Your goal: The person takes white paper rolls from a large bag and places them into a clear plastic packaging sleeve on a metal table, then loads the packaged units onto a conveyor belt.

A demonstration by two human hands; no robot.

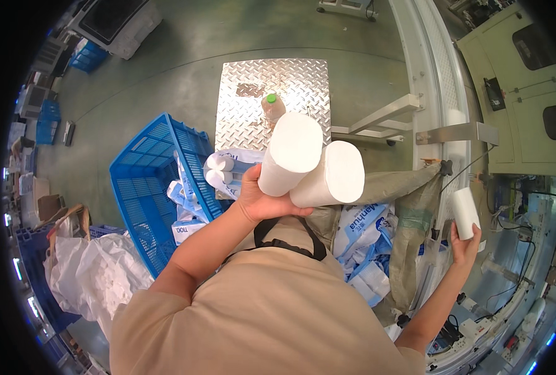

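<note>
Two white paper rolls, a taller roll (290, 150) and a second roll (335, 175) against its right side, rest in my left hand (262, 197). Its fingers curl under and around them, in front of my body. Out to the right, my right hand (465, 242) grips the lower end of another white paper roll (465, 209), tilted beside the machine rail. Blue-and-white plastic packs (362, 234) fill an open grey-green sack (406, 250) between my body and the rail. Left of the held rolls lies a clear-and-blue pack of rolls (228, 169).
A blue plastic crate (125, 181) with packs inside stands at my left. Ahead is a metal tread-plate platform (240, 119) bearing a green-capped bottle (273, 107). The conveyor rail (437, 81) and its bracket (456, 134) run along the right. A white plastic bag (96, 269) sits left.
</note>
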